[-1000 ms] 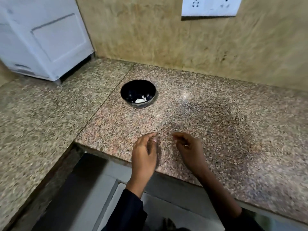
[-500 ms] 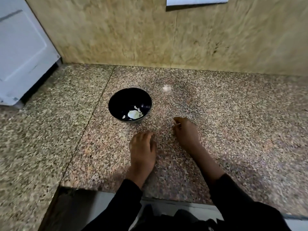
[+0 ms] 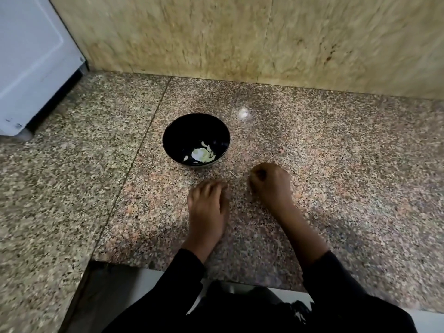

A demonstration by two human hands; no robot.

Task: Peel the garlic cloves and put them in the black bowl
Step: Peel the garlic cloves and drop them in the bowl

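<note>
A round black bowl [image 3: 196,140] holding pale peeled garlic cloves [image 3: 201,155] sits on the speckled granite surface [image 3: 336,164]. Just nearer, the left hand [image 3: 207,207] rests with relaxed fingers; the right hand [image 3: 271,183] is curled, contents unclear.

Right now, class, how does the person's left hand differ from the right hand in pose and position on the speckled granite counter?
The left hand lies palm down with fingers reaching forward; the right hand is curled, fingertips bunched. Blur hides whether it holds anything. The left hand sits nearer the counter's front edge; the right hand sits further in. Both are bare, wear black sleeves, and rest on the speckled granite counter just short of the black bowl.
</note>
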